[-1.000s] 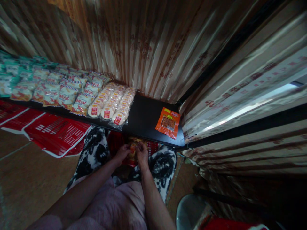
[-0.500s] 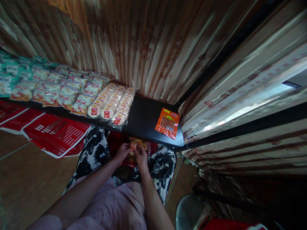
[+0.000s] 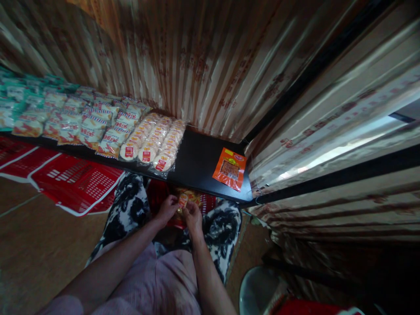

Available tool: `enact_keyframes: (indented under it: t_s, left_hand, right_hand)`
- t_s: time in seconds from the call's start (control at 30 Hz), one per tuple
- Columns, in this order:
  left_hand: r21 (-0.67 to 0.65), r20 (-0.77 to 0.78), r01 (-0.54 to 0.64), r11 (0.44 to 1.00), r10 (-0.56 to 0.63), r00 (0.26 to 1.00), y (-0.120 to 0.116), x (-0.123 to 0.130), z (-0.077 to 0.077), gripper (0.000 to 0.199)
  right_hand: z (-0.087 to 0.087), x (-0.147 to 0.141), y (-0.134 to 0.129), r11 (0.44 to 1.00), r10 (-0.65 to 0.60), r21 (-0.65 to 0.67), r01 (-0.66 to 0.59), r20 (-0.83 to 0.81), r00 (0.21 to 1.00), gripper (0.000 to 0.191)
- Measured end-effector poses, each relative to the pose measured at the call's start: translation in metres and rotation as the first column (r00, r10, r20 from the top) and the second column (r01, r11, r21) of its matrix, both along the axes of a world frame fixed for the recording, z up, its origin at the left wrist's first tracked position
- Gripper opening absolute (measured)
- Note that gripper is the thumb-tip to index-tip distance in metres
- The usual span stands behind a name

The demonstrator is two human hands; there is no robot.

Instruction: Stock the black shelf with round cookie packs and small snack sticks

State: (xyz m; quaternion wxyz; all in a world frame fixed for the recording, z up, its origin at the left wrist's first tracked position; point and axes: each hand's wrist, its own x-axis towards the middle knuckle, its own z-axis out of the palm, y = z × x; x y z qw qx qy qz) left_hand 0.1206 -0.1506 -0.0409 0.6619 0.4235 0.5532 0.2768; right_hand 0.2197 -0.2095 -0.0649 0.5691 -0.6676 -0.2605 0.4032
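Observation:
Between my knees, below the shelf's front edge, both hands grip a small orange-and-white snack packet (image 3: pixel 183 201). My left hand (image 3: pixel 169 208) pinches its left side with closed fingers. On the other side, the fingers and thumb of my right hand (image 3: pixel 193 215) are closed on it. Right under the hands is a red bag (image 3: pixel 160 192) with similar yellow-orange packets (image 3: pixel 196 195) in it, partly covered by the hands and the shelf. An orange flat packet (image 3: pixel 230 168) lies at the right end of the black shelf (image 3: pixel 197 153).
Three rows of round wrapped crackers (image 3: pixel 146 154) stand on the shelf, beside several white snack bags (image 3: pixel 110 142) and green packets (image 3: pixel 15 94). Red printed bags (image 3: pixel 82 183) hang below. Corrugated sheeting (image 3: pixel 197 65) closes the back; a pale bucket (image 3: pixel 259 288) stands lower right.
The small packet has turned a little between my fingers and shows more of its printed face. Both hands stay in nearly the same place.

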Motion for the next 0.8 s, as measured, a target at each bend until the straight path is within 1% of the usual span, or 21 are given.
enact_keyframes:
  t_s: [0.23, 0.37, 0.57, 0.8]
  left_hand:
    - [0.063, -0.031, 0.014, 0.998, -0.012, 0.999, 0.003, -0.002, 0.006, 0.013]
    - [0.108, -0.036, 0.017, 0.994, -0.013, 0.999, 0.005, -0.003, 0.011, 0.013]
    - [0.269, -0.132, 0.062, 0.961, -0.027, 0.991, 0.007, -0.004, 0.012, 0.013]
    - [0.29, -0.2, 0.065, 0.955, -0.006, 0.98, 0.008, -0.004, 0.014, 0.012]
  right_hand:
    - [0.01, -0.002, -0.001, 1.0, -0.01, 0.012, 0.01, -0.033, 0.999, 0.028]
    - [0.017, -0.003, -0.001, 0.999, 0.018, 0.031, -0.016, -0.038, 0.999, 0.028]
    - [0.025, -0.003, 0.0, 0.999, 0.019, 0.044, -0.019, -0.022, 1.0, 0.032]
    - [0.032, -0.004, 0.001, 1.0, 0.009, 0.006, -0.009, -0.005, 1.0, 0.031]
